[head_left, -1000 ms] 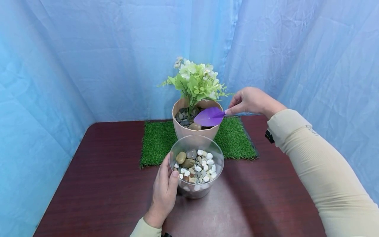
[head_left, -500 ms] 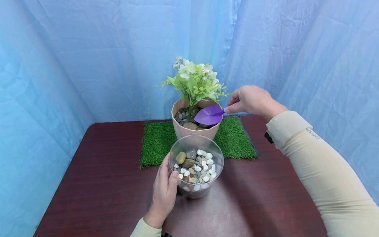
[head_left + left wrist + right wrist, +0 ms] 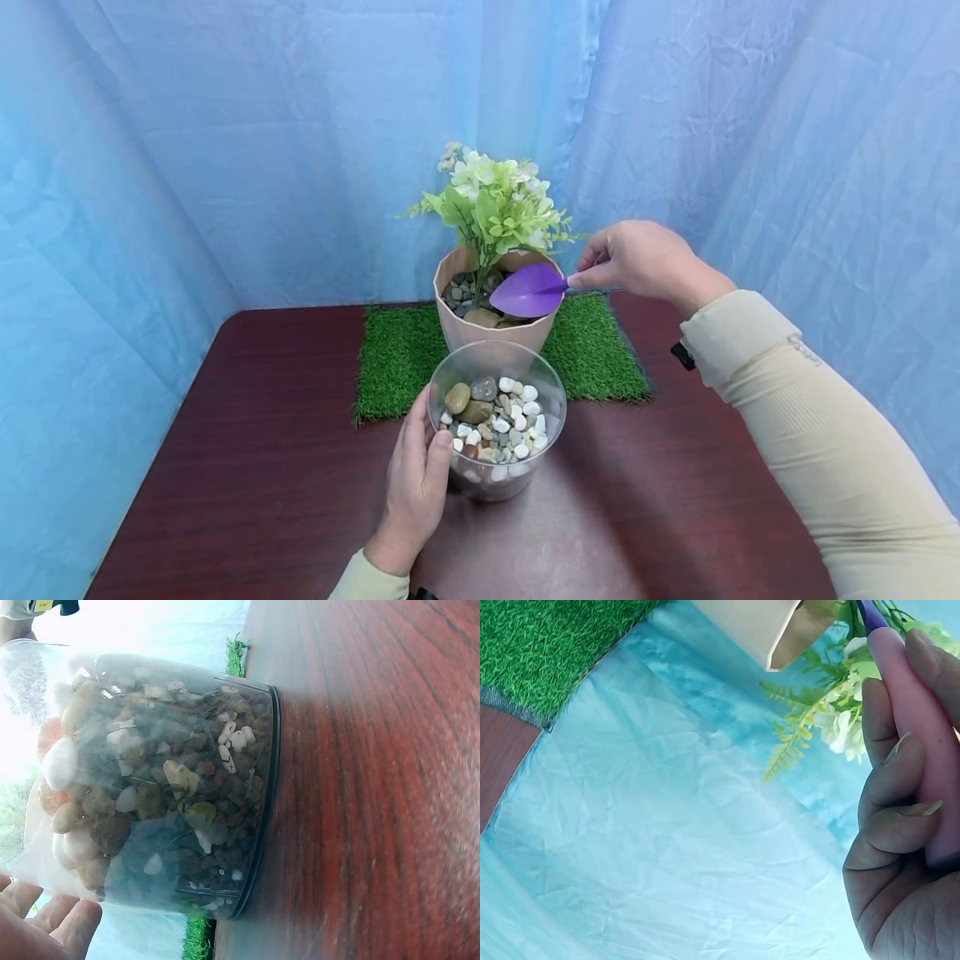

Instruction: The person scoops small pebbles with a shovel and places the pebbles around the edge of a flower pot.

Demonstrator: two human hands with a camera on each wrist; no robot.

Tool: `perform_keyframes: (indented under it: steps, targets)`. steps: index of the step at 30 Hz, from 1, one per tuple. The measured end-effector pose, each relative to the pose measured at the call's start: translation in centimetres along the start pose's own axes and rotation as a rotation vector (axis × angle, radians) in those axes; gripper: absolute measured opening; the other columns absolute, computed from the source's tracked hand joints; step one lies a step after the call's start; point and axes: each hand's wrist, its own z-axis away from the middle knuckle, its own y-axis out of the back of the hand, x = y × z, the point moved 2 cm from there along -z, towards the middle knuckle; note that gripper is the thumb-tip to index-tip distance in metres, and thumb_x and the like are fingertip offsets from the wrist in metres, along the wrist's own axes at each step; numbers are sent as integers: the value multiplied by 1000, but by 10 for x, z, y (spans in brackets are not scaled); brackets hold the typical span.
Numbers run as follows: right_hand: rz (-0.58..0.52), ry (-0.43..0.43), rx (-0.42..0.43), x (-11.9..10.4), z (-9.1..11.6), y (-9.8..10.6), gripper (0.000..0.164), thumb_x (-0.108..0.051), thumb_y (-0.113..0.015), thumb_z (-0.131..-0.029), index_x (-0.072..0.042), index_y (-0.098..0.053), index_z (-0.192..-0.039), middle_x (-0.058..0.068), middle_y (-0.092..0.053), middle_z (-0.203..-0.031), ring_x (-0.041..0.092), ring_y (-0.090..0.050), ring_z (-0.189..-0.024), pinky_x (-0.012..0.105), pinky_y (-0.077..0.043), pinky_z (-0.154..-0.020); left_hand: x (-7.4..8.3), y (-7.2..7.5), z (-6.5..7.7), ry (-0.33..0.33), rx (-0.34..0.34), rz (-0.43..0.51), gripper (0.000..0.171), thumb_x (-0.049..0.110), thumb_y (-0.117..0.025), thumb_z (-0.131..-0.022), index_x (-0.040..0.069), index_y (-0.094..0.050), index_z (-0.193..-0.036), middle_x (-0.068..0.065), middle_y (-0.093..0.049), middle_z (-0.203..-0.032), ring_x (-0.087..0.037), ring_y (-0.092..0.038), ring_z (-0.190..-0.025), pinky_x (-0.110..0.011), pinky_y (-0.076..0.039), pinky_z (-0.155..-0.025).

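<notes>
In the head view my right hand (image 3: 643,257) grips the pink handle of a small garden trowel (image 3: 528,292). Its purple blade is over the right side of a beige flower pot (image 3: 495,333), hiding part of the stones inside. The right wrist view shows my fingers curled round the pink handle (image 3: 922,735). An artificial plant (image 3: 495,208) with white flowers stands in the pot among dark pebbles and larger tan stones (image 3: 482,318). My left hand (image 3: 416,483) rests against the left side of a clear container (image 3: 551,417), its fingers fairly straight; mixed pebbles (image 3: 142,787) fill its lower part.
The pot stands on a green grass mat (image 3: 397,358) at the table's far edge, with the container just in front of it. Dark red-brown wood (image 3: 262,450) of the table shows on both sides. Blue curtains (image 3: 300,150) hang behind and beside the table.
The trowel blade has tilted slightly and shifted a little over the pot. The tan stones at the pot's front now lie differently. My left hand and the container have barely moved.
</notes>
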Motion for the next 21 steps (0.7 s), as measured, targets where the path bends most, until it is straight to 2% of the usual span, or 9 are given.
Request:
perform_keyframes:
  steps: [14,21]
  targets:
    - [-65,17,25,2,15,-7,26,-50,-78,-91,-27,-81,-102,-5,-79,-97,18,-72,-94,46,-56,-84,1,1,-1,-2,-7,6,64,3,-47,-106,15,-27,-166,-10,-40,-164,-29,-49,-145,-42,-45,-117]
    - [-58,11,22,1,26,-11,21,-49,-77,-92,-30,-82,-97,-9,-77,-89,14,-67,-84,39,-53,-74,0,0,-1,-4,-10,5,64,2,-46,-106,15,-27,-166,-10,-40,-164,-29,-48,-146,-42,-44,-118]
